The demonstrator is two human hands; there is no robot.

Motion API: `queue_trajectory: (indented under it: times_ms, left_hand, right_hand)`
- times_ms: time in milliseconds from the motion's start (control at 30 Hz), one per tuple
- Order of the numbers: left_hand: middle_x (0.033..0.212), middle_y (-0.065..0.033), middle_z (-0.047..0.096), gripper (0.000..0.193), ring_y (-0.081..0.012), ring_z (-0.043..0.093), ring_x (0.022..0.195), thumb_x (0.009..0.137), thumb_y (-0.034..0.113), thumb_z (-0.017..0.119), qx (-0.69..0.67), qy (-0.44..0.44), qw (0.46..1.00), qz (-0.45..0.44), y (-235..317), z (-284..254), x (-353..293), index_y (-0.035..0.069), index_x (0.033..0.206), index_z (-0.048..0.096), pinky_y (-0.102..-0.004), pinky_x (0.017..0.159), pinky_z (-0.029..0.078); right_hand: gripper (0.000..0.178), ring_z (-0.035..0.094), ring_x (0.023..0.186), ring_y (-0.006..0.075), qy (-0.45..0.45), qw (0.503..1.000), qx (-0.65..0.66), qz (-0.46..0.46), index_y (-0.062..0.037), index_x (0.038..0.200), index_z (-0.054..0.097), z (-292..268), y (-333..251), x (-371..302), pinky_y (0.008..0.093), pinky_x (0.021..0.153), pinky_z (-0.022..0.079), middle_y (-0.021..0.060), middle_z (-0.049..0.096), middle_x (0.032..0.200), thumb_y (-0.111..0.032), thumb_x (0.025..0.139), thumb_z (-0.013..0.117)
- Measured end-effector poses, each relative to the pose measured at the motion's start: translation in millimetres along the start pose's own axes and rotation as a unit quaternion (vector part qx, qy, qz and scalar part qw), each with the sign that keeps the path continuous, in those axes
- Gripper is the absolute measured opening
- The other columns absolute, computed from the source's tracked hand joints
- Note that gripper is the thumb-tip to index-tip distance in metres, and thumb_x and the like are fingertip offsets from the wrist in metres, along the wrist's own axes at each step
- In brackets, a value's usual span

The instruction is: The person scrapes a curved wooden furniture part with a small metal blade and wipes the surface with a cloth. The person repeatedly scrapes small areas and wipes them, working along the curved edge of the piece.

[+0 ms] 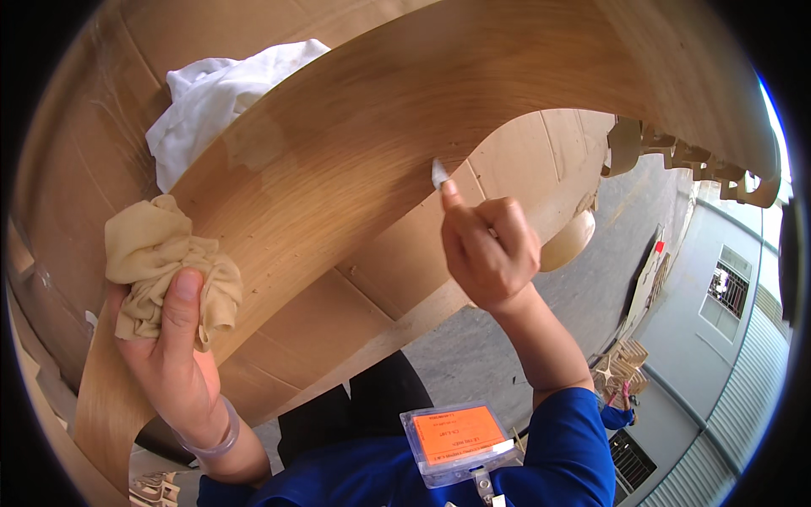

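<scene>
A long curved wooden panel (338, 152) with light brown grain sweeps from lower left to upper right before me. My left hand (180, 363) is closed round a crumpled tan cloth (173, 262), its thumb pressed on the folds, over the panel's left part. Near the panel's inner curved edge, my right hand (494, 253) grips a small blade (439, 174) with a pale, shiny tip. The index finger stretches along it toward the wood; its handle is hidden in the hand. Small crumbs and a paler patch show on the panel's surface.
A white cloth (224, 93) lies behind the panel on brown cardboard (76, 169). Stacked curved wooden pieces (676, 152) stand at the right. Beyond the grey floor (574, 287) a person in blue (617, 416) is beside more wooden parts. An orange badge (460, 439) hangs at my chest.
</scene>
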State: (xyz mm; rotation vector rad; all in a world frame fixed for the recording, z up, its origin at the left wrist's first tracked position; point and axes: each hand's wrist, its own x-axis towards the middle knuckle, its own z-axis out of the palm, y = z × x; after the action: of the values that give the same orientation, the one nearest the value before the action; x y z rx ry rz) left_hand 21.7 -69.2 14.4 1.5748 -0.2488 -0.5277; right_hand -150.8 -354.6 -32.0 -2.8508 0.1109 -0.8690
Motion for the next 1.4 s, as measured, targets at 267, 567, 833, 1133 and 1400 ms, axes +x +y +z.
queue_trajectory:
  times_ms: [267, 567, 833, 1133, 1400]
  left_hand:
    - [0.154, -0.0214, 0.059, 0.045, -0.0256, 0.062, 0.137, 0.109, 0.004, 0.063, 0.015, 0.006, 1.000, -0.003, 2, 4, 0, -0.014, 0.150, 0.054, -0.0386, 0.119, 0.044]
    - [0.152, -0.0205, 0.060, 0.047, -0.0263, 0.061, 0.138, 0.109, 0.005, 0.064, 0.033, -0.002, 0.999, 0.012, 3, 7, 2, -0.013, 0.151, 0.052, -0.0397, 0.120, 0.044]
    - [0.149, -0.0199, 0.062, 0.046, -0.0259, 0.062, 0.135, 0.109, 0.006, 0.065, 0.027, 0.000, 1.000, 0.013, 4, 9, 1, -0.012, 0.150, 0.053, -0.0391, 0.118, 0.045]
    - [0.149, -0.0200, 0.062, 0.046, -0.0254, 0.063, 0.134, 0.109, 0.006, 0.064, 0.031, -0.003, 0.999, 0.022, 3, 8, -1, -0.011, 0.151, 0.052, -0.0386, 0.117, 0.047]
    - [0.150, -0.0199, 0.061, 0.047, -0.0255, 0.062, 0.135, 0.109, 0.004, 0.063, 0.037, -0.002, 0.999, 0.032, 3, 10, -3, -0.011, 0.151, 0.052, -0.0390, 0.118, 0.046]
  right_hand:
    - [0.028, 0.041, 0.052, 0.0110, 0.003, 1.000, 0.003, 0.000, 0.0043, 0.099, 0.084, -1, 0, -3, 0.0325, 0.043, 0.031, 0.0027, 0.038, 0.074, 0.013, 0.073, 0.088]
    - [0.028, 0.044, 0.053, 0.0110, 0.012, 0.999, 0.045, 0.007, 0.0022, 0.101, 0.084, 6, -7, -2, 0.0323, 0.044, 0.034, 0.0031, 0.042, 0.075, 0.011, 0.075, 0.087]
    - [0.037, 0.047, 0.056, 0.0121, 0.012, 0.999, 0.047, 0.022, 0.0021, 0.108, 0.084, 5, -6, 1, 0.0319, 0.045, 0.037, 0.0032, 0.043, 0.076, 0.014, 0.073, 0.083]
    - [0.025, 0.045, 0.054, 0.0112, 0.034, 0.998, -0.029, 0.050, 0.0003, 0.098, 0.083, 0, -6, 8, 0.0315, 0.045, 0.035, 0.0030, 0.045, 0.074, 0.013, 0.077, 0.087]
    - [0.033, 0.046, 0.055, 0.0118, 0.035, 0.999, 0.000, 0.041, 0.0026, 0.103, 0.084, 5, -5, 7, 0.0325, 0.045, 0.035, 0.0032, 0.043, 0.076, 0.015, 0.072, 0.084]
